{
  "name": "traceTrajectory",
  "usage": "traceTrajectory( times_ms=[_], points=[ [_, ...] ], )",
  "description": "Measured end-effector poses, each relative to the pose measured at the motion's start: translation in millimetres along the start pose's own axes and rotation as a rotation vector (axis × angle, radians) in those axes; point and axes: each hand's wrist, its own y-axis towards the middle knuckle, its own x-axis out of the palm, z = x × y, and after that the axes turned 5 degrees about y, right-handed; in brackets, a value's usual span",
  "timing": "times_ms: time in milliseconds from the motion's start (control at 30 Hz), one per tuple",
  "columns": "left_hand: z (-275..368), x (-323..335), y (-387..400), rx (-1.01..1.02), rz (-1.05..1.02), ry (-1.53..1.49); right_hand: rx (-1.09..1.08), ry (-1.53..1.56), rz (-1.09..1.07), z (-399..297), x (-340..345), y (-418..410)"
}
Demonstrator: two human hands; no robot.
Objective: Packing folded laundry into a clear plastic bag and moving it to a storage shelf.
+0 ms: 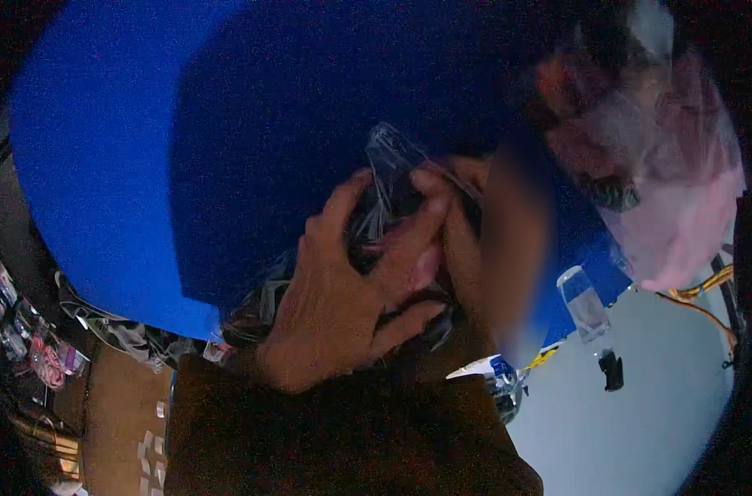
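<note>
In the middle, my left hand (326, 285) curls its fingers around a crinkled clear plastic bag (382, 161) with dark contents. On the bag's other side, the fingers of my right hand (466, 248) meet its upper part, close to the left fingertips. The right wrist area is blurred. Shadow hides much of what lies between the two hands. Both are over a blue surface (97, 155), deeply shaded around them. More dark items in clear plastic (270, 297) lie just left of my left hand.
Upper right is a clear plastic bag of pink and reddish items (679, 204). Below it are a clear container with a black end (586, 310) and orange cords (704, 310). Small packaged goods (16, 316) line the far left; white pieces (149, 459) lie on a brown surface at lower left.
</note>
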Motion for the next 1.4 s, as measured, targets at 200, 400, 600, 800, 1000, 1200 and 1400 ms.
traceTrajectory(
  times_ms=[200, 400, 600, 800, 1000, 1200, 1400],
  points=[
    [-5.8, 0.7, -1.4, 0.013, -0.017, -0.034, 0.094, 0.098, 0.044, -3.5, 0.4, -1.5],
    [-13.4, 8.4, -4.2, 0.028, 0.045, -0.090, 0.195, 0.201, 0.069, -12.0, -1.3, 0.0],
    [-12.4, 9.1, -3.2, 0.044, 0.056, -0.083, 0.282, 0.211, 0.042, -18.3, -3.4, 0.9],
    [-13.0, 5.5, -2.8, 0.008, -0.006, -0.085, 0.242, 0.234, 0.016, -15.6, -2.7, 2.8],
    [-13.6, 5.0, -3.4, -0.067, 0.199, -0.328, 0.122, 0.185, 0.005, -10.9, -4.6, -0.3],
    [-11.1, -10.4, -4.9, -0.145, 0.166, -0.540, -0.015, 0.289, 0.009, -4.5, -12.9, -7.9],
    [-12.0, -11.0, -1.8, -0.012, 0.418, -0.317, -0.361, 0.399, -0.147, 4.5, -18.3, -10.4]
  ],
)
